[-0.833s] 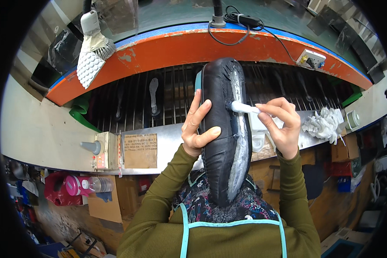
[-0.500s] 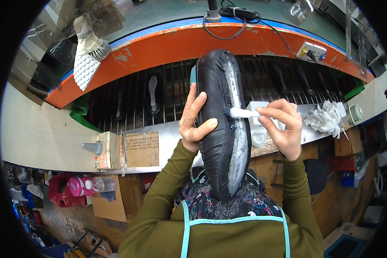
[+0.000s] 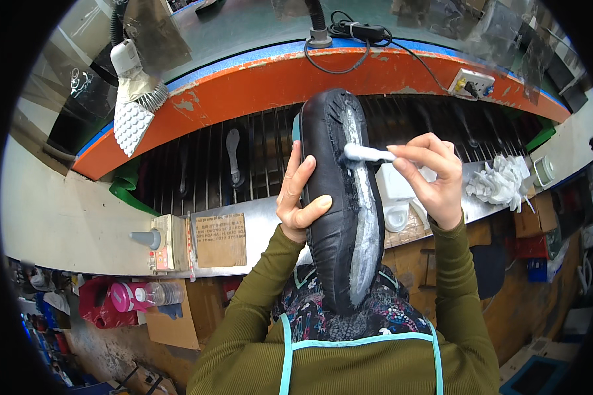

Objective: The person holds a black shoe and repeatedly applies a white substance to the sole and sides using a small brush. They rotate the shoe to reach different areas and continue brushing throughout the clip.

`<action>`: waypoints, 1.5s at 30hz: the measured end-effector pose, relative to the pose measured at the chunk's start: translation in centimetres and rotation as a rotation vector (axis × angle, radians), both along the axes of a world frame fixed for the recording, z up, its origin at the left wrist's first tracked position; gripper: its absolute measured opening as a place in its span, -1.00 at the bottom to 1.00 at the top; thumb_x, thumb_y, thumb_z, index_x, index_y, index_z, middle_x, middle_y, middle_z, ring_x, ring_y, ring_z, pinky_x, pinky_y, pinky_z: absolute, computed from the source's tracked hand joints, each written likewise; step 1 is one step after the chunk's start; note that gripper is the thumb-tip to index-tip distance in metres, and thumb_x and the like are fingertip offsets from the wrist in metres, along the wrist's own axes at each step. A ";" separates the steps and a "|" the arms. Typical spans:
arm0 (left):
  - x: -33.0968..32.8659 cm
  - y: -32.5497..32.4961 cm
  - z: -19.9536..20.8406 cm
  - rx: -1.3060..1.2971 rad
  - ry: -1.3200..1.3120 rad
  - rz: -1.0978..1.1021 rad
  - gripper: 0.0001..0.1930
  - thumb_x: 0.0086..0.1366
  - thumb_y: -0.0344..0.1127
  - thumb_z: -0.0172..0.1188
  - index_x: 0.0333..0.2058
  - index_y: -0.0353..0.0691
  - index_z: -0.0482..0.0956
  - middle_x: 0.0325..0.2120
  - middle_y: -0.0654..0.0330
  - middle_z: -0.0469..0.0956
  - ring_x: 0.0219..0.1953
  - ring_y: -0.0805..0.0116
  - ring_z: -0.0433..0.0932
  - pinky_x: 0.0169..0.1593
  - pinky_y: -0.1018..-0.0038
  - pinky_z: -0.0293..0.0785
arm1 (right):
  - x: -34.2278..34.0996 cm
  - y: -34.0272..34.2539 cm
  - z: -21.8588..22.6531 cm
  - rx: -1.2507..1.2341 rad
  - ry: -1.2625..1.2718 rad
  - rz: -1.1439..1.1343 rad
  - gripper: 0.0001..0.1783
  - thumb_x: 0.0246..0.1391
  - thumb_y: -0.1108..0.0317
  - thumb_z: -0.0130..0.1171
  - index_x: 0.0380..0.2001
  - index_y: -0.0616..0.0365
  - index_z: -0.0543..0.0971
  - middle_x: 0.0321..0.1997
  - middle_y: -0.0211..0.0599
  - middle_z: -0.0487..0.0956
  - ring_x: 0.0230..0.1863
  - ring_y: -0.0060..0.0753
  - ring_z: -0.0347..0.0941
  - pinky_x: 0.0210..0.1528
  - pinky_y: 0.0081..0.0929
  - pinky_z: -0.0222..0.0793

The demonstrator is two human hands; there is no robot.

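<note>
A black leather shoe upper (image 3: 329, 217) stands lengthwise in front of me, its bottom end against my apron. Down its face runs a long grey-white strip (image 3: 367, 243) with a puckered edge; teal shows along the far left side. My left hand (image 3: 298, 201) is wrapped round its left side, thumb on the front. Between the thumb and fingers of my right hand (image 3: 431, 172) is a small white brush (image 3: 369, 154). The brush head lies across the upper part of the strip, with dark bristles at its left end.
Behind is a metal-bar rack (image 3: 263, 158) with dark shoe-shaped pieces, under an orange beam (image 3: 244, 85). A white container (image 3: 395, 187) and crumpled white cloth (image 3: 501, 184) sit on the ledge at right. At left are a cardboard piece (image 3: 221, 240) and a grey cone (image 3: 145, 238).
The brush in my right hand has moved up the strip, away from me. My left hand keeps its hold on the shoe upper. The whole view has shifted slightly.
</note>
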State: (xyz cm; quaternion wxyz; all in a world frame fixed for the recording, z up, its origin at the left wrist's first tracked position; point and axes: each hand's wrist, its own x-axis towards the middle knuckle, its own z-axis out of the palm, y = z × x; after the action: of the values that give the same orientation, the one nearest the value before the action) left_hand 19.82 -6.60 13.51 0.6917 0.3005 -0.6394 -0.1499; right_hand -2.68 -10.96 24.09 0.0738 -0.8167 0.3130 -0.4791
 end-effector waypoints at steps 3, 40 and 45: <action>0.2 -0.1 0.1 0.002 -0.045 0.027 -0.63 0.03 -0.35 0.33 -0.18 0.23 0.53 0.16 -0.02 0.35 0.24 -0.34 0.23 0.23 -0.01 0.34 | 0.5 -0.2 0.3 -0.072 0.001 -0.065 -0.76 -0.13 0.36 0.39 -0.29 -0.04 0.72 -0.46 -0.57 0.52 -0.41 -0.62 0.38 -0.23 -0.51 0.00; 1.2 -0.4 0.2 -0.027 -0.054 0.089 -0.64 0.05 -0.36 0.33 -0.17 0.21 0.52 0.16 -0.01 0.36 0.25 -0.33 0.22 0.25 -0.07 0.29 | -0.8 1.2 1.3 -0.056 0.201 0.178 -0.73 -0.23 0.35 0.43 -0.34 -0.08 0.73 -0.48 -0.57 0.53 -0.43 -0.56 0.37 -0.26 -0.48 0.02; 0.9 -1.1 -0.3 -0.291 -0.202 0.329 -0.66 0.11 -0.31 0.28 -0.13 0.23 0.49 0.18 0.00 0.34 0.26 -0.36 0.20 0.30 -0.26 -0.02 | 0.5 -0.1 -0.1 0.037 0.011 0.012 -0.82 -0.07 0.37 0.36 -0.32 0.03 0.72 -0.50 -0.51 0.54 -0.50 -0.59 0.34 -0.31 -0.51 0.07</action>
State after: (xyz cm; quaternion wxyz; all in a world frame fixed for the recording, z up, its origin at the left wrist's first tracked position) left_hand 20.74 -7.71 13.20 0.6755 0.3113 -0.6624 0.0893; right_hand -2.18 -11.08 23.95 0.0902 -0.8196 0.3175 -0.4682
